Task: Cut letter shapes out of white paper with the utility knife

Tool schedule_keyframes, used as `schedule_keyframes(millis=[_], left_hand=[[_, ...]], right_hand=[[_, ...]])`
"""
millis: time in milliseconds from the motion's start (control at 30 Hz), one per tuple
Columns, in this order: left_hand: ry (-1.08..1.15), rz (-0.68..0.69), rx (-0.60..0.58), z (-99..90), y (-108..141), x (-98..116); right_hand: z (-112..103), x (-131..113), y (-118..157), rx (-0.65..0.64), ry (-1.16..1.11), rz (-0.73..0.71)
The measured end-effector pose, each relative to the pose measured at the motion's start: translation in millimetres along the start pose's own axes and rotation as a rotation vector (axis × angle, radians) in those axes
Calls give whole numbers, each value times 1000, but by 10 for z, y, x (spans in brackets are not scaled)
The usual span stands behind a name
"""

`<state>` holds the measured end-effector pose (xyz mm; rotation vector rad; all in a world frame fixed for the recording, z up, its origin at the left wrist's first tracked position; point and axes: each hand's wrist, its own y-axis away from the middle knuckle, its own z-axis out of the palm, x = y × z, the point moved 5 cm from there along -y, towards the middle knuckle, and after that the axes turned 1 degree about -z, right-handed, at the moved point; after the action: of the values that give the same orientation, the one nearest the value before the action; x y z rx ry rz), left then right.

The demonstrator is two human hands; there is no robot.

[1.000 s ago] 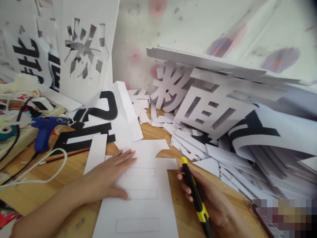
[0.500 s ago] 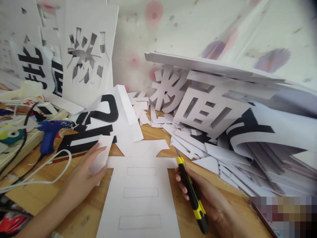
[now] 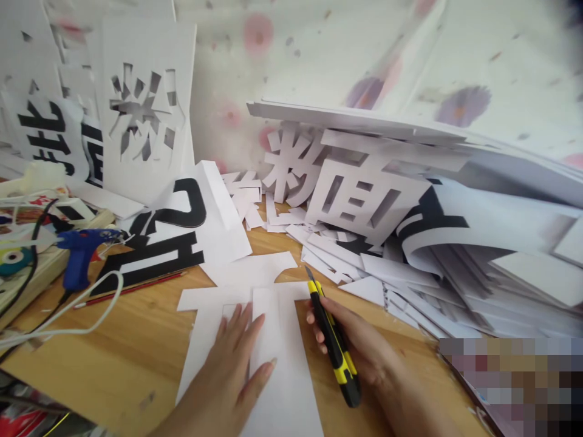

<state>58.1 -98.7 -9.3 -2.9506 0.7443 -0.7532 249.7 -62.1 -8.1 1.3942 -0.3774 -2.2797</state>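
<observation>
My left hand [image 3: 232,364] lies with its fingers stretched out on a white strip [image 3: 265,303]. That strip lies lengthwise over a larger cut-out white board [image 3: 298,388], whose pencilled rectangles are mostly covered. In my right hand [image 3: 359,346] is a yellow and black utility knife [image 3: 331,346], its blade out and pointing away from me. The knife is just right of the board's crossbar, and whether its blade touches anything is unclear. A separate white cut piece [image 3: 250,267] lies beyond the crossbar.
A blue glue gun [image 3: 82,255] with cables lies left, by a black-lettered sheet [image 3: 228,243]. White cut-out characters [image 3: 364,194] lean at the back right above loose offcuts [image 3: 332,258]. A stencil board [image 3: 146,121] stands back left. Red pencil [image 3: 136,288] lies left.
My left hand has moved right onto the board and laid the white piece it held down there as a strip. The knife stays in my right hand; the view has shifted slightly.
</observation>
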Motion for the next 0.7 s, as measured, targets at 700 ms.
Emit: schedule_keyframes(millis=[700], left_hand=[[-274, 93, -149, 67, -351, 215]], right_hand=[[23, -7, -5, -6, 9, 1]])
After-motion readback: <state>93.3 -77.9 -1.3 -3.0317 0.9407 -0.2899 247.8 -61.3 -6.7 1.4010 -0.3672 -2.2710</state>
